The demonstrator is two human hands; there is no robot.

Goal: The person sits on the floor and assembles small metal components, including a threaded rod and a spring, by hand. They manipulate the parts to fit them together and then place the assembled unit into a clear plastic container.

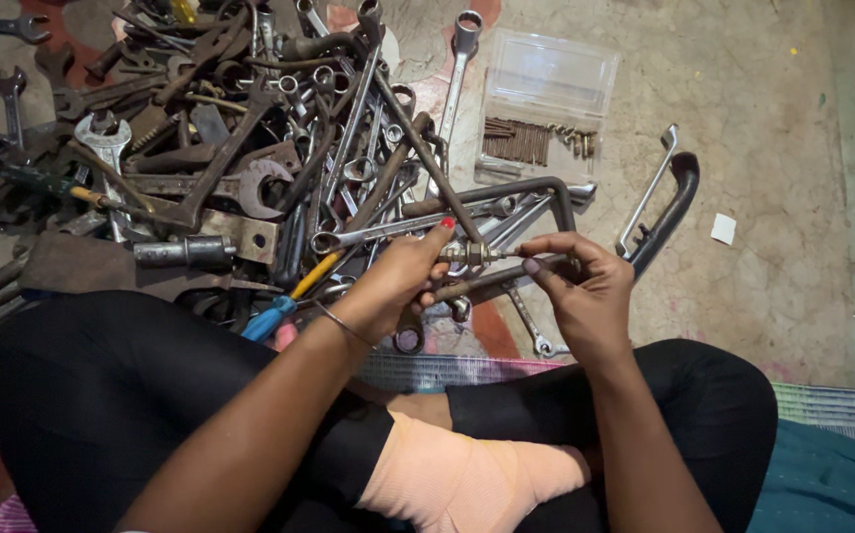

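A nut-laden bolt (472,254) is gripped at one end by the left hand (398,281) and pinched at its tip by the right hand (585,291), above a wrench pile (250,148). Beyond, a clear rectangular plastic box (546,104) of rusty screws is seen; a small white paper scrap (723,229) lies rightward.

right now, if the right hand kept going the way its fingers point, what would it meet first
Probably the left hand: the right hand points leftward along the bolt both hands hold, with its nuts just ahead of the fingertips. Depth is hard to judge.

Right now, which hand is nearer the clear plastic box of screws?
Right. The right hand sits below the box; the left hand lies farther down-left, beside the tool pile.
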